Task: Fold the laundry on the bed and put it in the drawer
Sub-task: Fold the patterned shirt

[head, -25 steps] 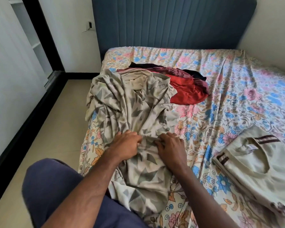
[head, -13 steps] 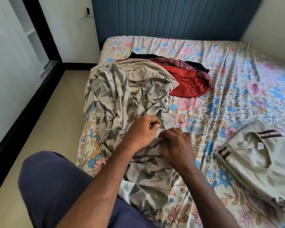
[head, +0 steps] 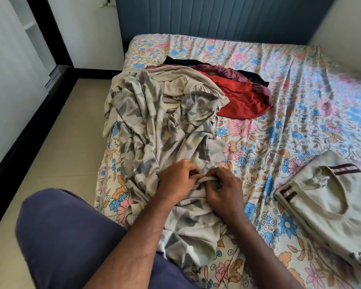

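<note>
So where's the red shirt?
The crumpled red cloth garment lies in the head view toward the far middle of the floral-sheeted bed, just right of the grey patterned cloth heap, with a maroon garment bunched behind it.

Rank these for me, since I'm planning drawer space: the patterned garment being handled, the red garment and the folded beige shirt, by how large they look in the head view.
1. patterned garment, clearly largest, spread out and crumpled.
2 and 3, unsure: folded beige shirt looks larger than the red garment, but it lies nearer the camera, and the red one is bunched and partly covered.
</note>
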